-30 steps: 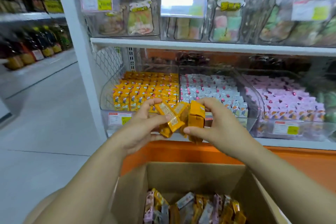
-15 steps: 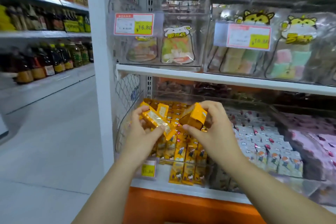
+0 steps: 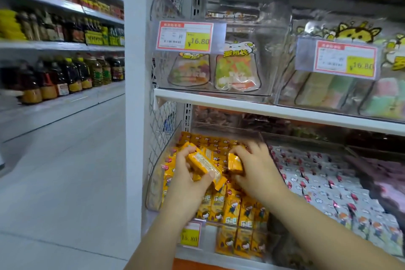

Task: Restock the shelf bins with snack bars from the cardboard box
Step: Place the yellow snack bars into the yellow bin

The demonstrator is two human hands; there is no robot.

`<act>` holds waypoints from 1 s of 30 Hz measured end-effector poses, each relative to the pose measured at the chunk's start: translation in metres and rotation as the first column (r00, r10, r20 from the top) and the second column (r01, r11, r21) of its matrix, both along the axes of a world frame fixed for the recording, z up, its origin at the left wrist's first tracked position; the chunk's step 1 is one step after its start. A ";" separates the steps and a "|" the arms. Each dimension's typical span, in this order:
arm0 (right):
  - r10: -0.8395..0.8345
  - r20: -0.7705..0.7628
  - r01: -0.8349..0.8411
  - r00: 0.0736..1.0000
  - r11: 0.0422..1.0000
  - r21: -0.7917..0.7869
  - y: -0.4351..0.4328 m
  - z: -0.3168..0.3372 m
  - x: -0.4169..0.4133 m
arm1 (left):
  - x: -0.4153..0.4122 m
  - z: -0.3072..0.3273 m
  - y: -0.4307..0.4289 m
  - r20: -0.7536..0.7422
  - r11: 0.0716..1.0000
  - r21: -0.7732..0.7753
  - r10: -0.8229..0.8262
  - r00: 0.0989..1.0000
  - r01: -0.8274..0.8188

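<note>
My left hand grips a small bunch of yellow snack bars over the leftmost clear shelf bin, which holds several rows of the same yellow bars. My right hand pinches one more yellow bar low inside that bin, close to the stacked rows. The cardboard box is out of view.
A neighbouring bin of grey-and-red wrapped bars sits to the right, and a pink-filled bin is further right. The shelf above carries clear bins of candy bags with price tags. An aisle floor and bottle shelves lie left.
Both hands have moved forward and down into the yellow bin with their bars. The view has closed in on the shelf and the cardboard box has dropped out of sight.
</note>
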State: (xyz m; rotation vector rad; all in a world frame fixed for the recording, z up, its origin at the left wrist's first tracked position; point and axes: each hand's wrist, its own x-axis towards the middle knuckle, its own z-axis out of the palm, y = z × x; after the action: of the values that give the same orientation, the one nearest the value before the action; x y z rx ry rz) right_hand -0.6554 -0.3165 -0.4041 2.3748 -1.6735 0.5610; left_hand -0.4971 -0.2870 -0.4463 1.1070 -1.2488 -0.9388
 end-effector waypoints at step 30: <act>-0.098 0.910 -0.588 0.402 0.735 0.339 0.035 0.018 -0.019 | -0.014 0.012 0.018 -0.170 1.000 0.014 -0.014 0.985 0.016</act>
State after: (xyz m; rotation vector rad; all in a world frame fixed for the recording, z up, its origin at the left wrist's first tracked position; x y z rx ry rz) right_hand -0.6749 -0.2820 -0.3858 3.1413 -2.0559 1.9425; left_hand -0.5108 -0.2689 -0.4341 1.0088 -1.1135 -1.0338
